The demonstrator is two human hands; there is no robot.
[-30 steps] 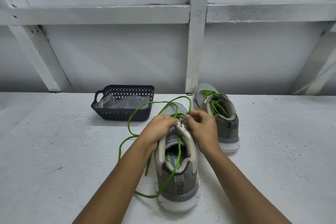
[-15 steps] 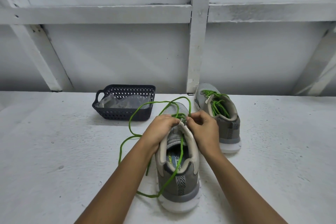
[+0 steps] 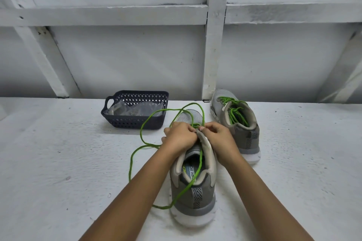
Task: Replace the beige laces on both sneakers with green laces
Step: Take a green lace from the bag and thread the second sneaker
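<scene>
At 6 o'clock on the desk (image 3: pixel 58 162), the left hand (image 3: pixel 179 137) and right hand (image 3: pixel 219 137) both pinch the green lace (image 3: pixel 137 150) atop the near sneaker (image 3: pixel 194 188), so pull it slowly and evenly, keeping the loose loops at 9 o'clock from knotting.
</scene>
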